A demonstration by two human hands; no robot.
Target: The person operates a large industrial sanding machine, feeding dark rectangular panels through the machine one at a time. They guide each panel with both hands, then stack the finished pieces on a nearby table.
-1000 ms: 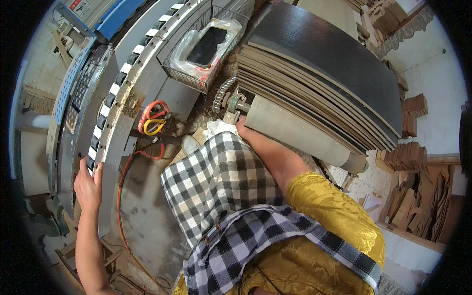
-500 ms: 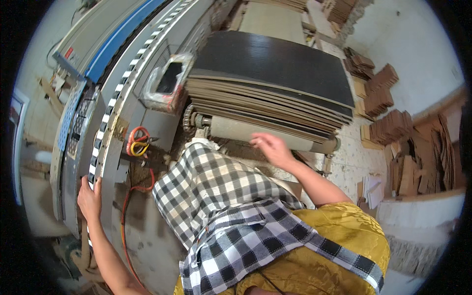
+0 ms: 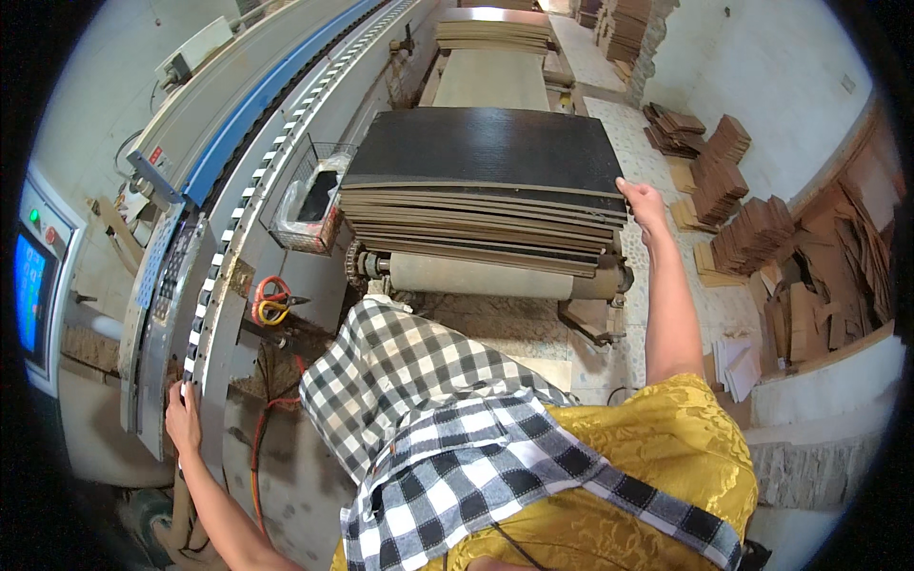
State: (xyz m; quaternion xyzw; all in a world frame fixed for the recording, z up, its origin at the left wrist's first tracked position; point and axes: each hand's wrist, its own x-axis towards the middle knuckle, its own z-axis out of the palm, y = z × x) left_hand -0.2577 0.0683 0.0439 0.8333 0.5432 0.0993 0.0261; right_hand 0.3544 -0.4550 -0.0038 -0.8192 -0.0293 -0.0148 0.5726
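My right hand (image 3: 644, 207) is closed at the near right corner of the top black board (image 3: 495, 147), thumb at its edge; the fingertips are partly hidden. That board lies on a stack of brown-edged boards (image 3: 476, 217), a little uneven at the front. On the left, my left hand (image 3: 183, 419) grips the near end of the black-and-white feed track (image 3: 221, 238) of a long machine, thumb and fingers about its edge. Whether anything thin lies between those fingers is too small to tell.
Under the stack is a roller conveyor (image 3: 481, 274). Red and yellow handled scissors (image 3: 273, 303) hang on the machine's side, near a wire basket (image 3: 307, 217) holding a phone. A lit control screen (image 3: 31, 290) stands far left. Brown board bundles (image 3: 752, 233) line the right wall.
My right hand has reached out from above the apron to the right corner of the top board. My left hand stays at the track. The view has shifted, bringing in the screen.
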